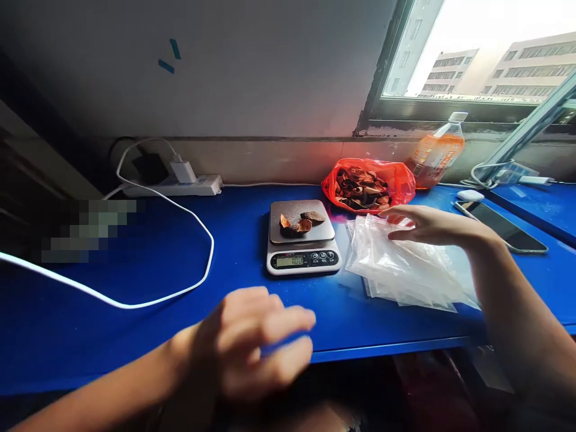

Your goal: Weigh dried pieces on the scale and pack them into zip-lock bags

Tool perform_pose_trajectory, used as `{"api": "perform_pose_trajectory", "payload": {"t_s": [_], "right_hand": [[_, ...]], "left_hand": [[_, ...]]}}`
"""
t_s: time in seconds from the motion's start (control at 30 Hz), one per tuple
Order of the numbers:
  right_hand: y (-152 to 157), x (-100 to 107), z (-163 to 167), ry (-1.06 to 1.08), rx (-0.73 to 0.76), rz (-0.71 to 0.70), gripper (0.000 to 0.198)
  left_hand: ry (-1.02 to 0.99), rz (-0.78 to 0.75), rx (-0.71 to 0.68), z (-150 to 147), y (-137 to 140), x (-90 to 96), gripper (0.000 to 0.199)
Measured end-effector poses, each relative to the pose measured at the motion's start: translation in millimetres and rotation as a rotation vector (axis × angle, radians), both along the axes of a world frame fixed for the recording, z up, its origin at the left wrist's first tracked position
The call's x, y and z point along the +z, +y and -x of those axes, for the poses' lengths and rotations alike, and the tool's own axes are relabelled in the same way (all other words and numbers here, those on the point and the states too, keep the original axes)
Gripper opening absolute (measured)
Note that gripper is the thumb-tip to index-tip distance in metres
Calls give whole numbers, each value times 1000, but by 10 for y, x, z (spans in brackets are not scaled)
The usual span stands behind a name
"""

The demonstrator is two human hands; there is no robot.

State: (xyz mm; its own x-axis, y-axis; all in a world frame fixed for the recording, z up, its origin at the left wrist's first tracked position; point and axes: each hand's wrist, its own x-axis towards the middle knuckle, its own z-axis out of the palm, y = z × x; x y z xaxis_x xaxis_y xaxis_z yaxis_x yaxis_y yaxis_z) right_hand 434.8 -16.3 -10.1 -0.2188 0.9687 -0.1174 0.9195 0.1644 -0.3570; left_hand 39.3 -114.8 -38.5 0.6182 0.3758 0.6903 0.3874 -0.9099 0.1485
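Note:
A white kitchen scale stands on the blue table, its display seeming to read 10.0. Several curled pieces of what looks like dried brown peel lie on its metal plate. In front of the scale, near the table edge, is my left hand, slightly blurred; its fingers are bent, with a gap between thumb and forefinger and nothing held. My right hand reaches over a stack of clear plastic zip bags, fingers stretched and apart. Whether its fingertips touch the top bag, I cannot tell.
Behind the bags sits a red plastic bag full of similar dried pieces. A bottle of orange drink leans near the window. At right lies a phone; at left, a white cable loops from a power strip.

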Motion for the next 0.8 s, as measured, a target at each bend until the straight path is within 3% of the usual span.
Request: {"api": "perform_pose_trajectory", "payload": {"t_s": [0.13, 0.27, 0.53, 0.8], "right_hand": [[94, -124, 23, -47, 21, -130, 49], [128, -138, -1, -55, 16, -181, 40], [105, -48, 36, -93, -111, -123, 27], [153, -152, 10, -98, -105, -66, 26]], "left_hand": [[-5, -257, -138, -145, 619, 324, 11], [-53, -278, -17, -94, 931, 540, 16], [-61, -198, 112, 175, 1119, 295, 17], [-59, -160, 155, 192, 1098, 328, 12]]}}
